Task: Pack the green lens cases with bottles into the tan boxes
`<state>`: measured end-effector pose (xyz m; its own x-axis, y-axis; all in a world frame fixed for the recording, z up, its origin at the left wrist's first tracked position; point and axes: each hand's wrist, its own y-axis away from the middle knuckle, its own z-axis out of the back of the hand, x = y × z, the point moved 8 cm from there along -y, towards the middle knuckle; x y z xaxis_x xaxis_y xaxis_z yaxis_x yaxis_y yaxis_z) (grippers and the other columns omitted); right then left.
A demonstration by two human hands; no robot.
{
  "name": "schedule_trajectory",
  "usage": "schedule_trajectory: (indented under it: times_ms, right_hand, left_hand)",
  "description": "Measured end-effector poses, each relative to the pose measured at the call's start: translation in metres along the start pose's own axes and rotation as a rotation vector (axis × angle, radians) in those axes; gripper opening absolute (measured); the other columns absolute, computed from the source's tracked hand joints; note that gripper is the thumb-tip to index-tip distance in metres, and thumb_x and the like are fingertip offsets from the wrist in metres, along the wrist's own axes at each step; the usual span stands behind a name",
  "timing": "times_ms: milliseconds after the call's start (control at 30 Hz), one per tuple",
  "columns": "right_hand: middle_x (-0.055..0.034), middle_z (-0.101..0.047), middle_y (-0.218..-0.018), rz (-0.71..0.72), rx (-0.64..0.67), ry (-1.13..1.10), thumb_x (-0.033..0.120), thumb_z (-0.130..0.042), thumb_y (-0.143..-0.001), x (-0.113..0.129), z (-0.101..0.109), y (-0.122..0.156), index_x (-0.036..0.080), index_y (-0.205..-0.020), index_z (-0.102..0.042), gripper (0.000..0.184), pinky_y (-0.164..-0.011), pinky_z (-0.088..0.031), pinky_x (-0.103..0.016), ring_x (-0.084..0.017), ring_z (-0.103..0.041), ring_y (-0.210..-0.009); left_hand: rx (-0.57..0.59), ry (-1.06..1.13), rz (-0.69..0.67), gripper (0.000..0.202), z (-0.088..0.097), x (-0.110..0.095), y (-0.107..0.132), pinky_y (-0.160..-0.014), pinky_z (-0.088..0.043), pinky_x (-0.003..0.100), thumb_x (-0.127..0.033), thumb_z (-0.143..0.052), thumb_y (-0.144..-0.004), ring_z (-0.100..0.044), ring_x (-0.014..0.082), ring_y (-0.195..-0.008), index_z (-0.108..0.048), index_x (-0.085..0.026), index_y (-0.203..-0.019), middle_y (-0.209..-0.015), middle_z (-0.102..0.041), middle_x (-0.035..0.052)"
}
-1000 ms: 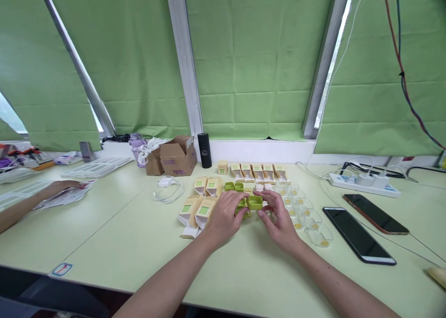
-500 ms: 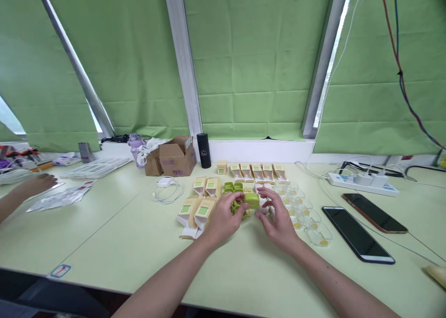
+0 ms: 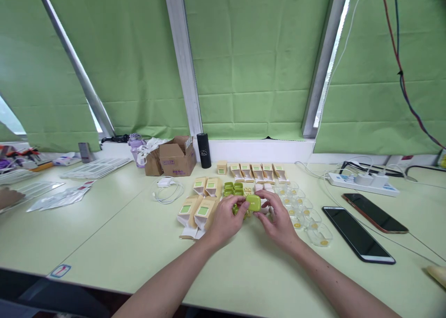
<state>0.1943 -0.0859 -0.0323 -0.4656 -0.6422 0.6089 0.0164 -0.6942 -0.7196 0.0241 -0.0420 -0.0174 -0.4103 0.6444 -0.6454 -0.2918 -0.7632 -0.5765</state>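
Observation:
Both my hands meet at the middle of the pale green table (image 3: 114, 234). My left hand (image 3: 225, 220) and my right hand (image 3: 277, 220) are closed together on one small green plastic box (image 3: 253, 202), held just above the table with its flat side up. More green boxes (image 3: 233, 188) lie just behind it. Tan cardboard sleeves with green labels (image 3: 197, 208) lie left of my left hand. Clear plastic shells with yellow dots (image 3: 306, 215) lie right of my right hand.
A row of small tan cartons (image 3: 258, 170) stands behind. Two phones (image 3: 358, 234) lie at the right, by a power strip (image 3: 364, 183). A brown cardboard box (image 3: 176, 157), a black cylinder (image 3: 204, 150) and a white cable (image 3: 167, 190) sit behind. Another person's hand (image 3: 9, 198) shows at far left.
The green box has turned over between my fingers, from open side up to flat side up. The other person's hand at the left has pulled back off the papers toward the edge.

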Motion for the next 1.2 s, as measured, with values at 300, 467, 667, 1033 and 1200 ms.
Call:
schedule_trajectory:
  times_ms: [300, 467, 667, 1033, 1200]
  right_hand:
    - [-0.0104, -0.069, -0.130, -0.194, -0.016, -0.266, 0.039, -0.071, -0.097, -0.018, -0.003, 0.003, 0.028, -0.133, -0.065, 0.038, -0.093, -0.063, -0.043, -0.025, -0.071, -0.106]
    - [-0.0105, -0.072, -0.127, -0.301, 0.026, -0.445, 0.048, -0.077, -0.094, -0.028, -0.009, 0.003, 0.028, -0.131, -0.068, 0.043, -0.088, -0.063, -0.041, -0.023, -0.073, -0.095]
    - [-0.0106, -0.076, -0.123, -0.339, 0.025, -0.554, 0.053, -0.083, -0.088, -0.031, -0.009, 0.001, 0.027, -0.124, -0.074, 0.045, -0.093, -0.062, -0.041, -0.029, -0.072, -0.112]
    - [-0.0111, -0.074, -0.132, -0.303, 0.069, -0.449, 0.050, -0.074, -0.096, -0.024, -0.014, 0.001, 0.027, -0.132, -0.070, 0.043, -0.091, -0.063, -0.042, -0.025, -0.073, -0.102]
    - [-0.0105, -0.075, -0.123, -0.114, 0.066, -0.088, 0.036, -0.061, -0.104, -0.011, -0.003, 0.000, 0.026, -0.128, -0.068, 0.028, -0.093, -0.059, -0.044, -0.028, -0.068, -0.114]
  left_hand:
    - [0.065, -0.074, -0.118, 0.025, 0.000, -0.009, 0.001, -0.079, -0.052, 0.038, -0.032, -0.053, -0.107, -0.068, 0.0234, -0.087, -0.071, -0.020, -0.094, -0.091, -0.074, 0.0060]
    - [0.086, -0.144, -0.134, 0.010, 0.002, -0.013, 0.002, -0.087, -0.053, 0.042, -0.023, -0.061, -0.101, -0.067, 0.0256, -0.097, -0.070, -0.021, -0.104, -0.101, -0.073, 0.0068]
    - [0.076, -0.141, -0.258, 0.047, 0.004, -0.022, 0.004, -0.109, -0.051, 0.053, -0.016, -0.066, -0.096, -0.054, 0.0330, -0.133, -0.058, -0.024, -0.141, -0.131, -0.066, 0.0123]
    - [0.176, -0.162, -0.359, 0.058, -0.008, -0.029, 0.012, -0.118, -0.045, 0.059, -0.003, -0.055, -0.097, -0.038, 0.0328, -0.142, -0.058, -0.033, -0.146, -0.148, -0.059, 0.0079]
    - [0.065, 0.008, -0.223, 0.053, 0.004, -0.018, 0.003, -0.120, -0.043, 0.056, -0.007, -0.063, -0.094, -0.043, 0.0317, -0.140, -0.059, -0.031, -0.141, -0.140, -0.062, 0.0082]
